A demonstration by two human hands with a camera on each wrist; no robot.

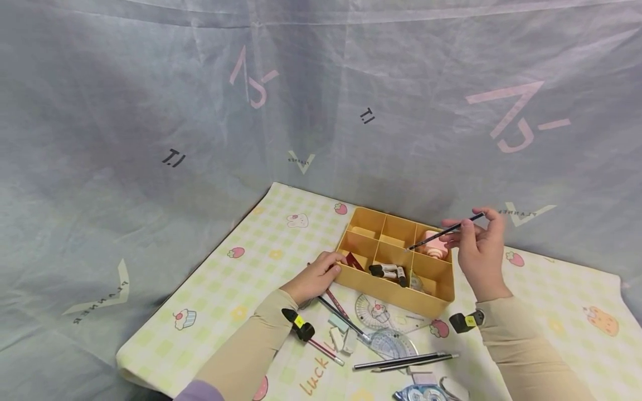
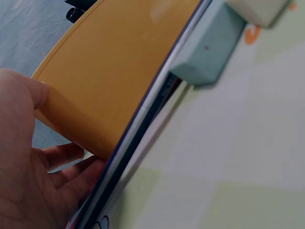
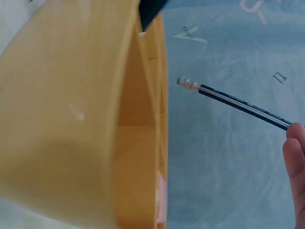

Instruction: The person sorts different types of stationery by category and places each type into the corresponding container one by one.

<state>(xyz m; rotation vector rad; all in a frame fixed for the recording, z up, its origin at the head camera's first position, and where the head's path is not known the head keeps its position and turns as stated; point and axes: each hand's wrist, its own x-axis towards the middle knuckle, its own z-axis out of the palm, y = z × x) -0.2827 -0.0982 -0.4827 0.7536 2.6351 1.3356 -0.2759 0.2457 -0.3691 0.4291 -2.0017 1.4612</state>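
Observation:
My right hand (image 1: pixel 482 259) pinches a dark striped pencil (image 1: pixel 446 231) above the right part of a yellow divided storage box (image 1: pixel 386 292). The pencil slants down to the left; its eraser end (image 3: pixel 187 83) points away from the fingers in the right wrist view. At the box's left front corner, my left hand (image 1: pixel 313 278) grips the wall, the thumb on one side and fingers around the edge. Front compartments hold a dark red piece (image 1: pixel 354 261) and several black-and-white small items (image 1: pixel 387 271). A pink-and-white item (image 1: pixel 435 245) sits in the back right compartment.
Before the box lie a round clear protractor (image 1: pixel 371 312), a half-round protractor (image 1: pixel 393 344), erasers (image 1: pixel 337 338), a red pencil (image 1: pixel 326 352) and dark pencils (image 1: pixel 401 362). A blue-and-clear item (image 1: pixel 423 392) is at the near edge. Grey curtain (image 1: pixel 321 111) hangs behind the table.

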